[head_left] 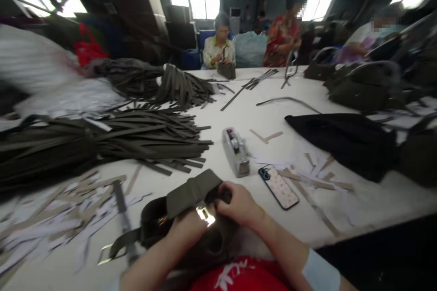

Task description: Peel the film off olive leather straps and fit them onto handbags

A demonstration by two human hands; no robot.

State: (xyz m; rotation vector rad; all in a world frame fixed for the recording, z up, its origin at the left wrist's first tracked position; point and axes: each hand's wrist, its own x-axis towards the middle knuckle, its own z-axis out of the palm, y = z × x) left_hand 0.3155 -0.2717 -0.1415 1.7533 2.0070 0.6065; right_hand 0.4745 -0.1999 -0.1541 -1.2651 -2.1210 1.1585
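An olive-green handbag lies tilted on the table close to my body, its flap raised and a shiny gold clasp showing at the front. My left hand reaches in beneath the flap, and its fingers are hidden there. At the bag's right edge my right hand is closed, thumb and fingers curled together on the edge. From the left side of the bag hangs a short strap with a gold buckle on its end.
Beyond the bag stand a grey tape dispenser and a phone in a patterned case. Bundled dark straps lie to the left, above paper strips. Black fabric is at right. Other people work across the table.
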